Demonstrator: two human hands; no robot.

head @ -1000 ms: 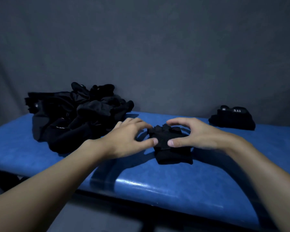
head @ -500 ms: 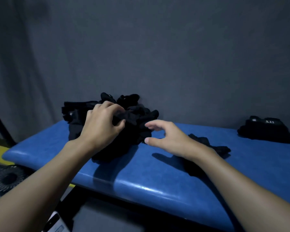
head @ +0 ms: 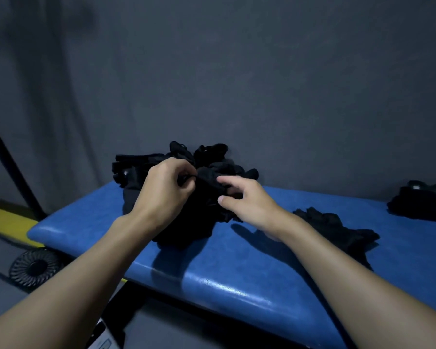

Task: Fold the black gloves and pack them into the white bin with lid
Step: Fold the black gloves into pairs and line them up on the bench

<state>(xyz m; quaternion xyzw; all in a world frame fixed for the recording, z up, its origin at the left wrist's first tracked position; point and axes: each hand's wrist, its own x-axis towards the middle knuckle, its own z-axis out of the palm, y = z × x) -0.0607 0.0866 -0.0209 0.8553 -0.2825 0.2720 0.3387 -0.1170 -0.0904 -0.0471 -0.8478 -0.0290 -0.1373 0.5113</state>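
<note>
A heap of black gloves (head: 212, 159) lies at the back left of the blue padded bench (head: 249, 268). My left hand (head: 165, 190) pinches a black glove (head: 208, 181) at the top of the heap. My right hand (head: 244, 200) holds the same glove from the right, thumb and fingers curled on the fabric. A folded black glove (head: 337, 227) lies on the bench just right of my right forearm. The white bin is out of sight.
A black folded stack with a white "5.11" label (head: 423, 202) sits at the bench's far right. A small black fan (head: 34, 267) lies on the floor to the left, beside a yellow strip (head: 8, 222). A dark grey curtain hangs behind the bench.
Both hands left the folded glove on the bench and moved left to the heap. My left hand took hold of a glove there, and my right hand has now closed on it too.
</note>
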